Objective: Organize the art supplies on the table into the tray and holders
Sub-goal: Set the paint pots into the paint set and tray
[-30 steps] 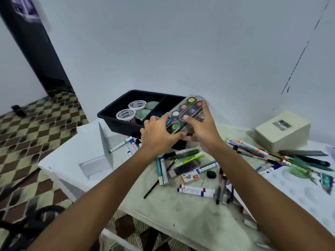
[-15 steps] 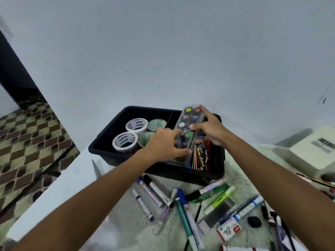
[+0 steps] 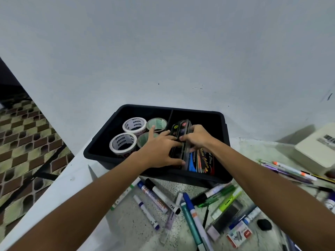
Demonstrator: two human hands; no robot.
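Observation:
A black divided tray [image 3: 223, 124] stands against the wall. Its left compartment holds several tape rolls [image 3: 134, 125]. In the right compartment a clear-lidded watercolour palette [image 3: 178, 127] stands on its long edge next to a dark watercolour box [image 3: 204, 162]. My left hand [image 3: 159, 149] presses on the palette's left side, fingers spread over it. My right hand [image 3: 195, 138] grips it from the right. Markers and pens [image 3: 157, 198] lie scattered on the table in front of the tray.
A cream box [image 3: 315, 147] sits at the right by the wall, with pens [image 3: 290, 171] beside it. A staple box [image 3: 239, 234], a black eraser [image 3: 264, 224] and a grey flat piece [image 3: 226, 218] lie at the lower right. The table's left edge drops to a checkered floor [image 3: 21, 142].
Both hands carried the palette from above the table into the tray's right compartment and lowered it onto its edge beside the watercolour box. My view moved closer to the tray.

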